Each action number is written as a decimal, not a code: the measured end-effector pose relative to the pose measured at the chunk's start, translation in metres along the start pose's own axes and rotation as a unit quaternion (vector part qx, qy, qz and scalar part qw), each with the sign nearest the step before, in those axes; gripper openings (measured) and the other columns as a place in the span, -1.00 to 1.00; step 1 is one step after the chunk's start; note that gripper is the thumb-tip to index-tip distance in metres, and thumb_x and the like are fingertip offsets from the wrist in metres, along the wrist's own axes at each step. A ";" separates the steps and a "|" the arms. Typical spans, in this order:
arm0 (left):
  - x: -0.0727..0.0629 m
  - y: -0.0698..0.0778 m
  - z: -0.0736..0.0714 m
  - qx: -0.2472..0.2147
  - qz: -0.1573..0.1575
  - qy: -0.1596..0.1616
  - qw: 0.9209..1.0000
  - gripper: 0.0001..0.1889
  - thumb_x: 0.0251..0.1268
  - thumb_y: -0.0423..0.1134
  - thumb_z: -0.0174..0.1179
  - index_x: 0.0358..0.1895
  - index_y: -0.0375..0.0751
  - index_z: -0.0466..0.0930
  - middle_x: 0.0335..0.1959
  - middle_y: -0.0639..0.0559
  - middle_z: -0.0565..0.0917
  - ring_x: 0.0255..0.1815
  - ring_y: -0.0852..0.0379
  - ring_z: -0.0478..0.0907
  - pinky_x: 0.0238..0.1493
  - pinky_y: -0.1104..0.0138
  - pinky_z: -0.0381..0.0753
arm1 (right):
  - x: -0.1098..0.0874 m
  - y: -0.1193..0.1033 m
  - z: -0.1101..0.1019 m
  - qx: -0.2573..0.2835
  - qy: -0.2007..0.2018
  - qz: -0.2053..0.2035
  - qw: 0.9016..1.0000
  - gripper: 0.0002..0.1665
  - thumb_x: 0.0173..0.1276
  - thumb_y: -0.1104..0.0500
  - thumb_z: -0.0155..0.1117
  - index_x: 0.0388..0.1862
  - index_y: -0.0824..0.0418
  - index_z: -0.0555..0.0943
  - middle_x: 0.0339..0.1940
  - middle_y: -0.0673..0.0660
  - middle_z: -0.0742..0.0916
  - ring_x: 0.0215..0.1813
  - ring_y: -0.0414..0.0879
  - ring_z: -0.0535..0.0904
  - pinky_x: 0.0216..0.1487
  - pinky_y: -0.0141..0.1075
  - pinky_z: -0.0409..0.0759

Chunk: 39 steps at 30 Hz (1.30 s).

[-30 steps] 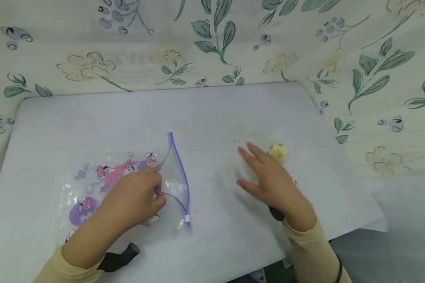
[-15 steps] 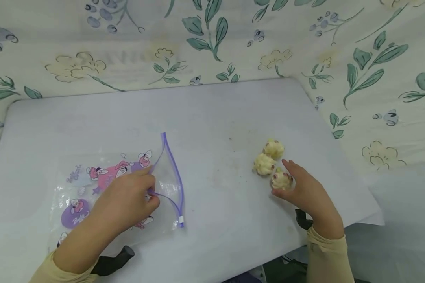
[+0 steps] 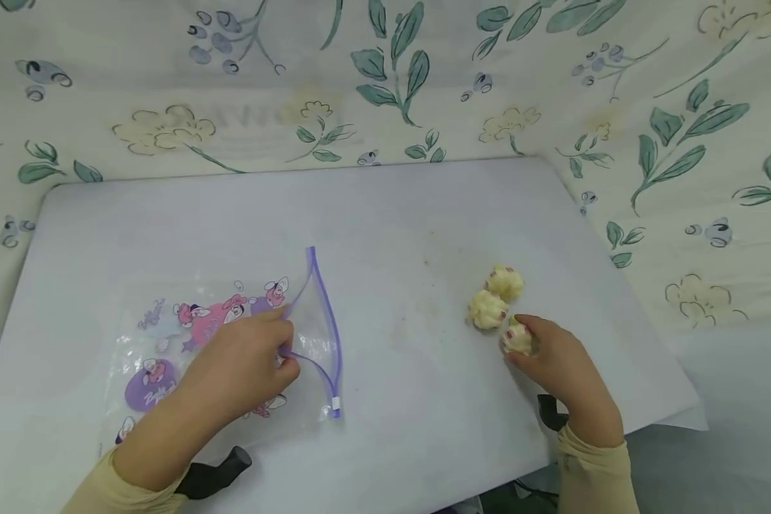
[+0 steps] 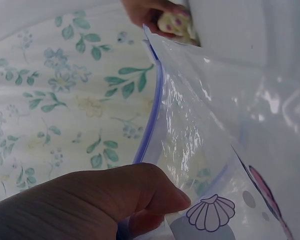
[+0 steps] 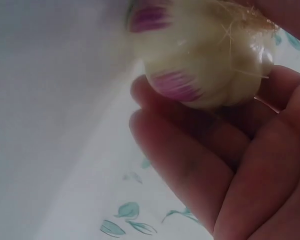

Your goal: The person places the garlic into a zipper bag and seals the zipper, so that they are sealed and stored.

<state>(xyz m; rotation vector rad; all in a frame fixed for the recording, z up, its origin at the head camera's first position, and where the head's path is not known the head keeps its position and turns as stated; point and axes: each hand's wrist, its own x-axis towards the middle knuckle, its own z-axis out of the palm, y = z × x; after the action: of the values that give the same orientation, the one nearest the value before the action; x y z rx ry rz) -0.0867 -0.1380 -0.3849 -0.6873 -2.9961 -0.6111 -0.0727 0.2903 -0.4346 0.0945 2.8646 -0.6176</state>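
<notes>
1. The left hand (image 3: 247,357), left of centre in the head view, pinches one lip of the clear plastic bag (image 3: 202,321) between thumb and finger; the mouth gapes toward the right of the frame.
2. The right hand (image 3: 565,364), right of centre, holds a garlic bulb (image 3: 517,338), thumb on one side and fingers curled round the other. Whether the bulb is clear of the table (image 3: 385,214) I cannot tell.
3. For a sound grip, press on the firm sides of the bulb; the right wrist view shows wispy roots (image 5: 245,22) at its upper right, which would give poor purchase.
4. Squeeze only moderately: the rounded skin looks smooth and could slip, I'd judge.
5. Two more bulbs, one at (image 3: 488,309) and one at (image 3: 505,283), sit together just above and left of the held one, so a straight lift avoids knocking them.
6. Best to pinch only that single lip, leaving the purple zip edge (image 3: 330,321) apart from it; thin plastic probably folds shut easily.
</notes>
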 end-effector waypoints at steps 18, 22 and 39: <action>0.002 -0.002 -0.003 -0.002 0.014 0.008 1.000 -0.83 -0.12 -0.37 0.34 -0.61 -0.08 0.52 0.06 -0.32 0.72 -0.24 -0.16 0.74 -0.50 0.34 0.44 | -0.024 -0.031 -0.019 0.015 0.057 -0.117 0.991 -0.27 0.18 0.16 0.53 0.34 0.25 0.52 0.16 0.26 0.71 0.02 0.06 0.66 -0.02 0.02 0.65; 0.002 -0.002 -0.005 -0.005 0.007 0.009 1.000 -0.84 -0.10 -0.36 0.36 -0.60 -0.08 0.55 0.05 -0.31 0.73 -0.05 -0.23 0.74 -0.41 0.25 0.55 | -0.029 -0.042 -0.019 0.010 0.079 -0.151 0.985 -0.25 0.13 0.18 0.57 0.32 0.24 0.54 0.15 0.26 0.72 0.01 0.06 0.69 -0.03 0.03 0.67; 0.001 -0.002 -0.007 -0.001 -0.002 0.003 1.000 -0.86 -0.09 -0.35 0.38 -0.56 -0.08 0.59 -0.02 -0.22 0.77 -0.31 -0.04 0.70 -0.40 0.26 0.55 | 0.000 -0.115 0.005 0.039 0.045 -0.348 0.936 -0.22 0.12 0.11 0.59 0.33 0.20 0.54 0.30 0.10 0.67 0.29 -0.04 0.62 0.21 -0.17 0.62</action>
<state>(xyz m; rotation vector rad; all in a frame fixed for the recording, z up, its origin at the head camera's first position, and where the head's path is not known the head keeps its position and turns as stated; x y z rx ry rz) -0.0889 -0.1424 -0.3791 -0.6797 -2.9920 -0.6165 -0.0837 0.1840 -0.3927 -0.9382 2.9173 -0.8560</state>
